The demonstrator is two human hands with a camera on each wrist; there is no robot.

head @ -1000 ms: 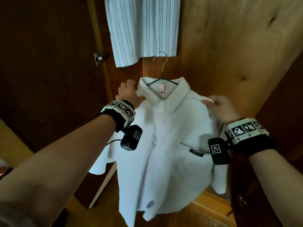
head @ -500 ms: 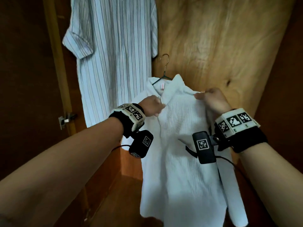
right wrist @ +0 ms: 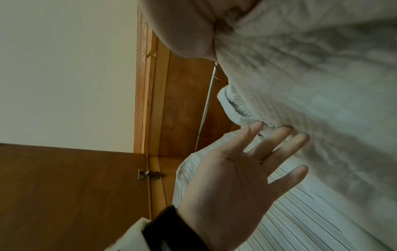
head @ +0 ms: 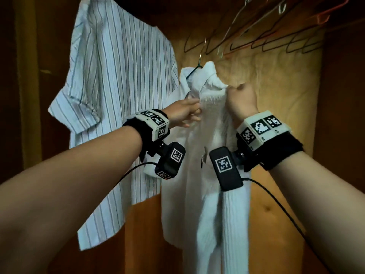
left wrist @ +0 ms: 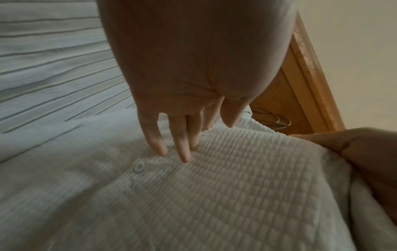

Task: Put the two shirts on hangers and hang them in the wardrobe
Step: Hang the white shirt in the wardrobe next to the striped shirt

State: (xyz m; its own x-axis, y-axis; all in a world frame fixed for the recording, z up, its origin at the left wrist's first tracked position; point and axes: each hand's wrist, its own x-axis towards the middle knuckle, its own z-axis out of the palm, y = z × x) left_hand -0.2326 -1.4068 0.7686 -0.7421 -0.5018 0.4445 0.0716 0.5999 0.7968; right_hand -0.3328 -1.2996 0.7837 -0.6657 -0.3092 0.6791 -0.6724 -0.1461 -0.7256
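Note:
The white textured shirt [head: 209, 159] hangs on a dark wire hanger [head: 194, 70] held up inside the wardrobe, its hook free below the rail. My left hand [head: 194, 115] lies with straight fingers [left wrist: 182, 152] against the button placket just under the collar. My right hand [head: 237, 91] grips the shirt's shoulder fabric and carries it; its fingers are hidden in the cloth. The striped shirt [head: 118, 95] hangs on the left, right beside the white one. In the right wrist view my left hand [right wrist: 279, 144] shows its flat palm touching the white shirt [right wrist: 322, 84].
Several bare wire hangers [head: 276, 36] hang at the upper right. The wooden back panel [head: 276, 86] stands behind the shirts, and the wardrobe's side wall [head: 339, 135] closes the right. A door hinge [right wrist: 150, 175] and the metal rail [right wrist: 206, 108] show in the right wrist view.
Both hands have lifted the white shirt higher into the wardrobe and turned it edge-on. My left hand left the collar and now lies flat on the placket.

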